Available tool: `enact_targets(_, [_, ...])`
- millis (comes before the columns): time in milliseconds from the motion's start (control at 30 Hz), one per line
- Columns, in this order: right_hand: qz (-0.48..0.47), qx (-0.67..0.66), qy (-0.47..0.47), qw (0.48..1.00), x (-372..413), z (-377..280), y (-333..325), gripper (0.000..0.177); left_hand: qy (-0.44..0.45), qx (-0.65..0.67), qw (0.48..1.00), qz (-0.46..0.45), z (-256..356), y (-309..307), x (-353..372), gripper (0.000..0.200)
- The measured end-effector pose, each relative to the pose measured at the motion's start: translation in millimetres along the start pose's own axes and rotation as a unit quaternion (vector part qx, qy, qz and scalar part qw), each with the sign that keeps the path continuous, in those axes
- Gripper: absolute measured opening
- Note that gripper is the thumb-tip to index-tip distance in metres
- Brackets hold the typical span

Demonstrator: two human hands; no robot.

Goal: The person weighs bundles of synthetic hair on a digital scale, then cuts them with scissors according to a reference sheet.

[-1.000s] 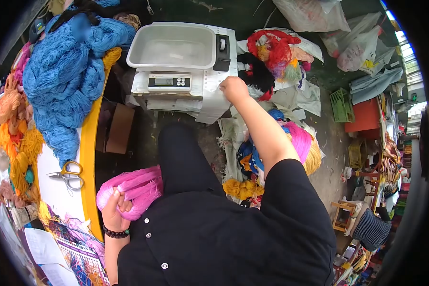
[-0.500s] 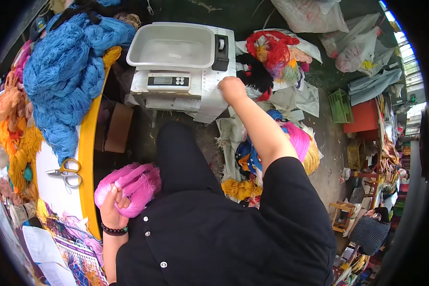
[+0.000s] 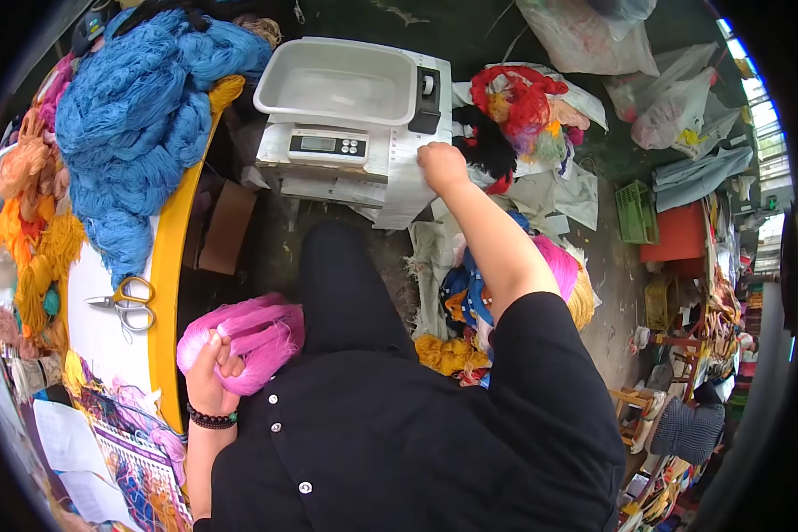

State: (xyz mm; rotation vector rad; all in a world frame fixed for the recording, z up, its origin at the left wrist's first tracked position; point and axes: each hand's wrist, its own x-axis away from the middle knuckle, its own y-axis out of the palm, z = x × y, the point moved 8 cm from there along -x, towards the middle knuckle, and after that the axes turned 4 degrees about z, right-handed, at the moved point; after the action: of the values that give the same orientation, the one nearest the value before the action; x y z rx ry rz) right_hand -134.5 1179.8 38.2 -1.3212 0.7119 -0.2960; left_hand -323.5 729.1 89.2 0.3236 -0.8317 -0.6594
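Note:
My left hand (image 3: 211, 377) is closed around a pink yarn skein (image 3: 262, 341), which hangs in loops beside my thigh. Ahead of me stands a digital scale (image 3: 328, 144) with a shallow, see-through plastic tray (image 3: 337, 84) on top. A long white paper sheet (image 3: 406, 191) with rows of small printed marks drapes over the right side of the scale's stand. At that sheet's right edge, the fingers of my right hand (image 3: 442, 167) are curled closed on the paper; their tips are partly hidden. A black device (image 3: 426, 102) with a white roll sits right of the tray.
On the yellow-edged table (image 3: 167, 293) at left lie a big blue yarn heap (image 3: 133, 124), scissors (image 3: 126, 304) and a calendar (image 3: 137, 465). Mixed yarn (image 3: 523, 102) and plastic bags (image 3: 674, 115) lie to the right. Another person (image 3: 687, 430) is at far right.
The view has shifted slightly, so the scale and table sit a little further right. Both hands keep their holds, with the right hand still at the paper's edge.

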Motion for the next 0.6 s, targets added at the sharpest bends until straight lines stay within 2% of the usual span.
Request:
enact_targets(67, [0.006,0.037,-0.012,0.999,2.7,-8.0,-9.7,0.008,0.006,-0.003,1.000,0.003,3.1,-0.8,1.2,0.013])
enact_targets(133, [0.127,-0.049,-0.017,0.991,4.5,-42.8,-61.7,0.006,0.035,-0.053,0.998,0.023,6.3,-5.3,0.6,0.013])
enact_targets(167, [0.138,-0.102,-0.009,0.985,3.6,-71.4,-89.2,0.006,0.049,-0.068,0.996,0.021,8.2,-3.8,1.7,0.014])
enact_targets(233, [0.128,-0.335,-0.023,0.933,12.5,-135.0,-129.6,0.007,0.078,-0.121,0.989,0.038,9.5,-5.4,-0.9,0.016])
enact_targets(267, [0.015,-0.483,-0.016,0.875,16.4,-170.2,-137.8,0.011,0.115,-0.145,0.982,0.022,13.8,0.0,0.1,0.015])
enact_targets(300, [-0.102,-0.634,0.029,0.766,27.2,-205.1,-144.1,0.010,0.143,-0.154,0.978,0.010,21.0,10.6,3.7,0.014])
enact_targets(333, [-0.208,-0.773,0.069,0.596,40.3,-240.6,-146.9,0.008,0.130,-0.124,0.984,-0.007,21.9,14.4,5.4,0.011])
enact_targets(367, [-0.268,-0.821,0.089,0.496,49.7,-269.4,-157.6,0.010,0.140,-0.116,0.983,-0.012,24.3,17.0,9.4,0.010])
enact_targets(400, [-0.266,-0.828,0.058,0.491,52.6,-289.3,-166.0,0.014,0.148,-0.109,0.983,-0.018,25.8,17.6,13.4,0.011])
enact_targets(467, [-0.212,-0.784,-0.024,0.583,50.6,-308.8,-182.4,0.014,0.151,-0.105,0.983,-0.011,24.9,11.9,17.4,0.012])
enact_targets(567, [-0.181,-0.748,-0.044,0.637,49.5,-323.9,-186.1,0.016,0.160,-0.102,0.982,-0.001,28.6,17.0,27.8,0.008])
enact_targets(600, [-0.183,-0.746,-0.046,0.639,50.3,-327.3,-186.7,0.016,0.161,-0.099,0.982,0.000,29.9,15.9,30.1,0.008])
